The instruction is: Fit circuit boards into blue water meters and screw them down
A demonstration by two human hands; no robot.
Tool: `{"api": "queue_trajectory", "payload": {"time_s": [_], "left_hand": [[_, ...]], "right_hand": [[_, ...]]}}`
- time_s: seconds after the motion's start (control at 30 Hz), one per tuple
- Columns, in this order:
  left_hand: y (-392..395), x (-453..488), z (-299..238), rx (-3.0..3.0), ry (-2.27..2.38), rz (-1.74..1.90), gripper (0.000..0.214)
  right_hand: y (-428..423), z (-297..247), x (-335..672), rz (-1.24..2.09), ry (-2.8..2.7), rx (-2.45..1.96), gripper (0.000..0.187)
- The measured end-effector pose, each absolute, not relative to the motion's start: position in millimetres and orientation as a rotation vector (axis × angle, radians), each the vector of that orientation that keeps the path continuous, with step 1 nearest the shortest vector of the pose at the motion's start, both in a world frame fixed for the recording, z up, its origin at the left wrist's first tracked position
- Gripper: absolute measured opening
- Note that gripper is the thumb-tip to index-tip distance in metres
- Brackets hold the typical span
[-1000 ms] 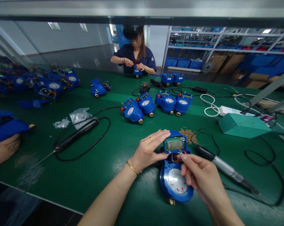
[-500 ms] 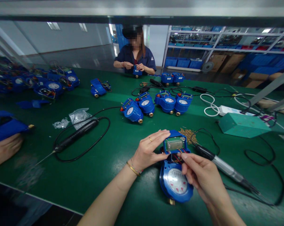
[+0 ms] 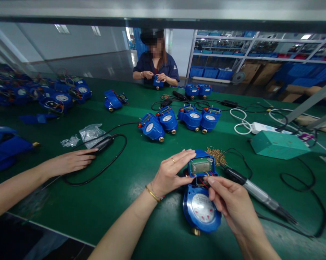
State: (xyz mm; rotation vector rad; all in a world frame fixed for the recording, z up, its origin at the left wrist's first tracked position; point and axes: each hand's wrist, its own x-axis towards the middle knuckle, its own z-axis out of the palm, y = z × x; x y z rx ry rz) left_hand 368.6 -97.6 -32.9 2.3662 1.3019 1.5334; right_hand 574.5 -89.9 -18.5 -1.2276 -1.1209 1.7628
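A blue water meter [image 3: 202, 209] lies in front of me with its dial facing up and a brass fitting at its near end. Its upper housing, which carries a small display on a circuit board [image 3: 202, 166], is gripped along the left side by my left hand [image 3: 171, 171]. Thin coloured wires [image 3: 206, 180] run in the gap between housing and dial. My right hand [image 3: 226, 196] pinches at these wires with thumb and forefinger, its other fingers curled. Just beyond the housing is a pile of small brass screws [image 3: 216, 156].
An electric screwdriver [image 3: 260, 193] with its cable lies at the right, near a green box [image 3: 280, 144]. Several blue meters [image 3: 152, 128] stand farther back. On the left, a co-worker's hand [image 3: 73, 160] is on another black screwdriver [image 3: 102, 144]. Another person [image 3: 156, 66] sits opposite.
The co-worker's hand at the left has left the blue meter there and reached right onto the black screwdriver. My hands stay nearly still; the display window looks clearer from a small tilt.
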Motion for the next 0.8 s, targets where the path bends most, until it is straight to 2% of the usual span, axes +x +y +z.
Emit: {"api": "queue_trajectory", "payload": {"time_s": [0.47, 0.8], "left_hand": [[-98, 370, -34, 2.331, 1.292, 1.547, 0.069], [-99, 370, -32, 2.209, 1.311, 1.555, 0.065]], "right_hand": [[-99, -2, 564, 1.659, -1.126, -1.267, 0.046], [-98, 1, 563, 1.647, -1.144, -1.318, 0.049]]}}
